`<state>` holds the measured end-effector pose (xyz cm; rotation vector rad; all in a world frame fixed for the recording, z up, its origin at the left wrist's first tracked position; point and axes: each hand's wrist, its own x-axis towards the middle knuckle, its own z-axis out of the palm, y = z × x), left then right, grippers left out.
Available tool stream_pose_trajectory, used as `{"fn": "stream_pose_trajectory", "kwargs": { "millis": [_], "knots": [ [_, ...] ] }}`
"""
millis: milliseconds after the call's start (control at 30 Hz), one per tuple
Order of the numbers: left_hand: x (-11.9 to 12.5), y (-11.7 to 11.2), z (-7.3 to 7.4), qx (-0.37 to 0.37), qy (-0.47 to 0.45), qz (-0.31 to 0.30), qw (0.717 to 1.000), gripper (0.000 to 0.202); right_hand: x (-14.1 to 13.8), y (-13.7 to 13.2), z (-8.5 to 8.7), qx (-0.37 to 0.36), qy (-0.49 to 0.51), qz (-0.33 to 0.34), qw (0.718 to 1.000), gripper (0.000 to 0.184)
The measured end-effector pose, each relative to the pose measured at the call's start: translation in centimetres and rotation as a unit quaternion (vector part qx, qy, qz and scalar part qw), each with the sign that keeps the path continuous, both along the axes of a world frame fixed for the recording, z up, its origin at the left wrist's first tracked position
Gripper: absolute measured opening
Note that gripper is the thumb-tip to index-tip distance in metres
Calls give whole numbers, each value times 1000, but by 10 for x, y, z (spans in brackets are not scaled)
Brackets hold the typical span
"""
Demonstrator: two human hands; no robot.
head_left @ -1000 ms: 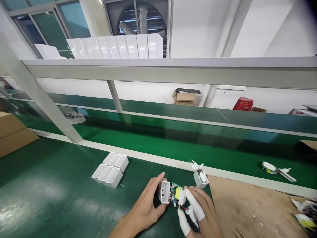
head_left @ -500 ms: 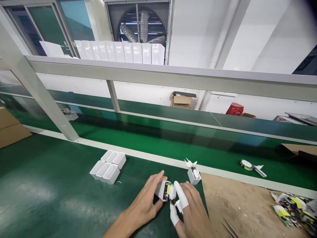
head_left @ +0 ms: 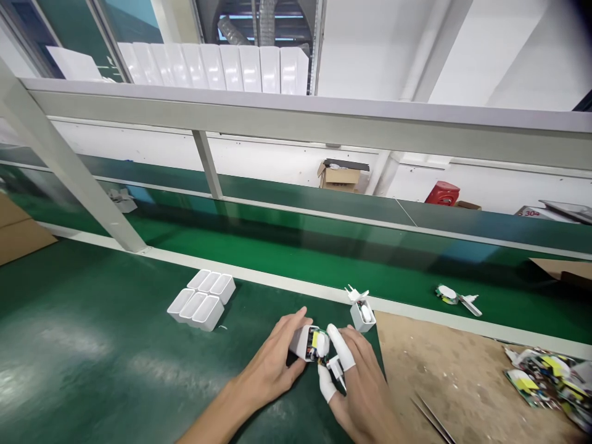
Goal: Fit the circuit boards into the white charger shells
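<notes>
My left hand [head_left: 277, 354] is closed around a small white plastic case [head_left: 300, 342], lying on its side just above the green table. A circuit board [head_left: 320, 343] with a yellow-wrapped part and a white round pad sits partly in the case's open end. My right hand [head_left: 365, 388] wears white finger cots on thumb and index finger, which pinch at the board's outer end. Beside those fingers a white plug piece [head_left: 337, 368] with pins hangs from the board. Another white case [head_left: 363, 316], holding a board and plug piece, stands upright beyond my right hand.
Several open white cases [head_left: 206, 311] stand grouped at left. At right, a brown board [head_left: 425, 364] bears tweezers [head_left: 433, 419] and a pile of circuit boards [head_left: 550, 379]. A green conveyor belt [head_left: 277, 246] runs behind a pale rail, carrying another board assembly [head_left: 448, 294].
The head view has tilted slightly down. On the belt, the board assembly has moved left. Both hands keep nearly the same hold on case and board; the plug piece has turned a little.
</notes>
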<state>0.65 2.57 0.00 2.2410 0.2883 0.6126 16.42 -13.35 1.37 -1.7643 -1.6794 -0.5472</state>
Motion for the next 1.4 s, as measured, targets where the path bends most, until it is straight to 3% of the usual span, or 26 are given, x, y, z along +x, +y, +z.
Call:
{"fn": "stream_pose_trajectory", "kwargs": {
  "millis": [200,700,933,1400],
  "knots": [
    [0,0,0,-2,5,-1,1000,93,2,-2,-3,-20,15,5,1000,69],
    [3,-4,-1,12,14,-18,1000,96,4,-5,0,-21,-40,43,998,54],
    [4,-4,0,-23,25,-36,999,98,5,-7,5,-59,81,25,995,57],
    [2,-4,-1,-23,24,-41,999,92,9,-8,4,-42,91,71,992,64]
  ]
}}
